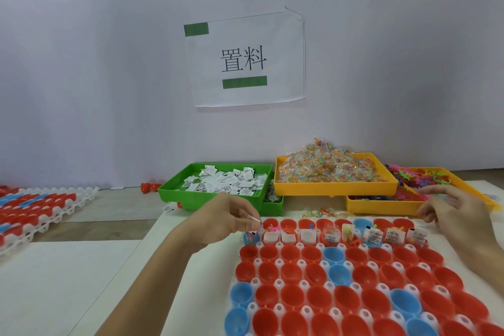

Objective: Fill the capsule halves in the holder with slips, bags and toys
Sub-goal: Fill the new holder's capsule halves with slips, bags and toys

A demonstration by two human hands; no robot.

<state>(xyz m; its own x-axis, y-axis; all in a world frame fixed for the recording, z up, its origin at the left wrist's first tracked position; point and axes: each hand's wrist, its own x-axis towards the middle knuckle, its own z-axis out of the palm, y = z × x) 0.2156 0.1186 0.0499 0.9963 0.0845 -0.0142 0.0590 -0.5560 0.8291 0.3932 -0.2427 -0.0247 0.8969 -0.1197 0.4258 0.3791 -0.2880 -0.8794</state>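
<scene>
Head view: a white tabletop [68, 281] is seen set against a plain pale wall, where a white paper sign [245, 60] is fixed with green tape. A white plastic holder [278, 308] filled with red and blue capsule halves [354, 256] lies at the near right; its second row from the far edge already holds slips, bags and toys. A small white paper slip [252, 218] is pinched by the left hand [229, 215] over the holder's far left corner. The right hand [458, 213] is held with fingers loosely curled, grasping nothing visible, just before the yellow plastic toy tray [381, 206]. Behind, a green plastic slip tray [207, 196] and a yellow bag tray [335, 188] stand close together. Bare tabletop lies left.
</scene>
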